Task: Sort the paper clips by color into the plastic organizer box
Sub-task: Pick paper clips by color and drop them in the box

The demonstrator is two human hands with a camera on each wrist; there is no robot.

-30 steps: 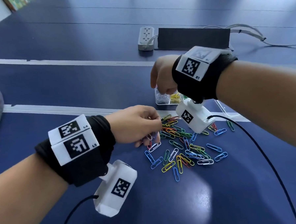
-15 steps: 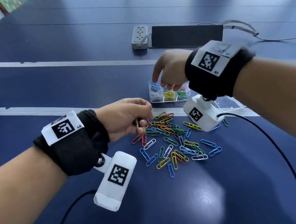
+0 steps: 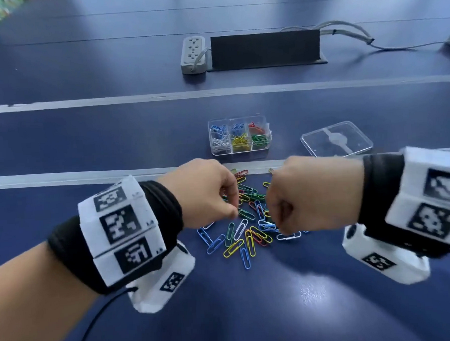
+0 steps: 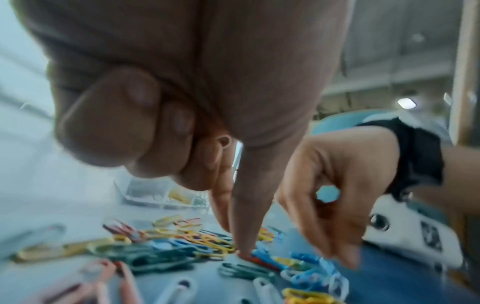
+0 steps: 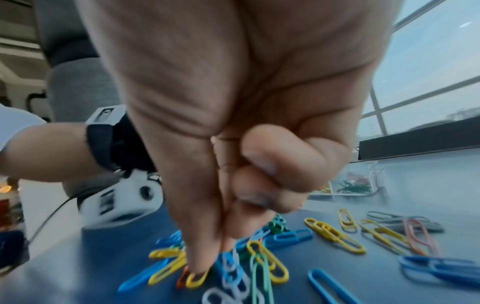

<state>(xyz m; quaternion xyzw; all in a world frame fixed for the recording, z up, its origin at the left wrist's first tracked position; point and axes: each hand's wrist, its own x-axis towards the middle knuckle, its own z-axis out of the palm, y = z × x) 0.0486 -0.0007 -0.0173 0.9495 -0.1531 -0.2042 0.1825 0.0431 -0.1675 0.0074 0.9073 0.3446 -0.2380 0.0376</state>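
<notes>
Both hands have come back over the clips (image 3: 247, 221) since half a second ago, when the right hand (image 3: 308, 194) was above the box (image 3: 240, 138). Clips lie loose in a heap on the table (image 3: 87, 141), near side of the box; others sit sorted by colour in its compartments. Left hand (image 3: 204, 192) has its thumb and forefinger drawn close, tips down on the heap, other fingers curled; whether a clip is pinched I cannot tell. Right hand likewise: thumb and forefinger narrow, touching clips, the rest curled in. Clear lid (image 3: 337, 141) lies right of the box. Farther off, a power strip (image 3: 193, 54) beside a black panel (image 3: 264, 49).
</notes>
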